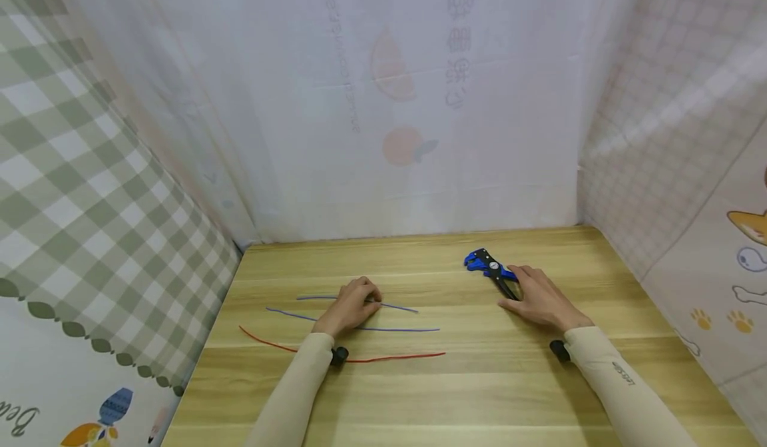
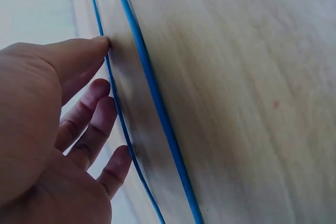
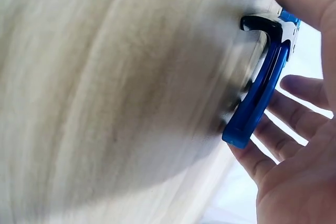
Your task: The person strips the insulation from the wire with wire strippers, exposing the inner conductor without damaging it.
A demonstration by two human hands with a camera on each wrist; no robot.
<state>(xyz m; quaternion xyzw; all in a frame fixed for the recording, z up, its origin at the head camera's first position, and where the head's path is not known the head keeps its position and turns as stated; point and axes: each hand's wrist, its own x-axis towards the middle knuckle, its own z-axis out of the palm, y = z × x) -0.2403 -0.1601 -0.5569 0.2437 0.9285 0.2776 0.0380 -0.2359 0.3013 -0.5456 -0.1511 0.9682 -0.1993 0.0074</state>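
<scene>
I'd judge the work barely begun: three wires lie on the surface [image 1: 455, 400], none plainly lifted, and the blue-and-black tool [image 1: 493, 267] lies there ungripped — so the handling seems all left to do, though I can't make out the wires' ends. Nearest the person, the red wire [image 1: 395, 358] lies left of the tool and well short of it, passing below the left forearm, apart from any fingers. Next comes the nearer blue wire [image 1: 401, 330], also left of the tool, running under the left wrist. Past it, the farther blue wire [image 1: 399, 308] runs by the left hand [image 1: 350, 305], its thumb and fingers parted; whether they press the wire I can't tell. Farthest, the tool's handles sit between the right hand's [image 1: 542, 296] spread thumb and fingers — not closed round them.
</scene>
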